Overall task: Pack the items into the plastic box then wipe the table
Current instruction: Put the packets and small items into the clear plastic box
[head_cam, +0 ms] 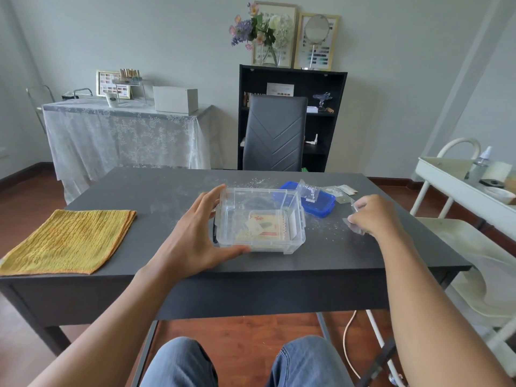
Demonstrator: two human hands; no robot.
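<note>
The left hand point(195, 236) is cupping the left side of the clear plastic box point(261, 220), with the thumb lying along the near bottom edge and the fingers reaching up to the far left corner; the fingers are spread and only lightly bent around the wall. The right hand point(374, 215) is resting on the table point(279, 275) to the right of the box, its fingers curled and pinching a small clear plastic bag point(354, 226) that is lying against the tabletop.

The box is sitting near the middle of the dark table, open at the top, and is already holding a few flat items, among them a cream and red card point(266, 226) lying on the bottom. Just behind the box on its right, the blue lid point(315, 202) is lying flat, with another small clear bag point(308, 191) resting on it. Further right, a few small packets point(339, 192) are lying on the table near the far edge. Pale specks and dust point(326, 223) are scattered over the surface around the box and lid.

A folded yellow cloth point(68, 240) is lying on the left part of the table, well apart from the box and both hands.
</note>
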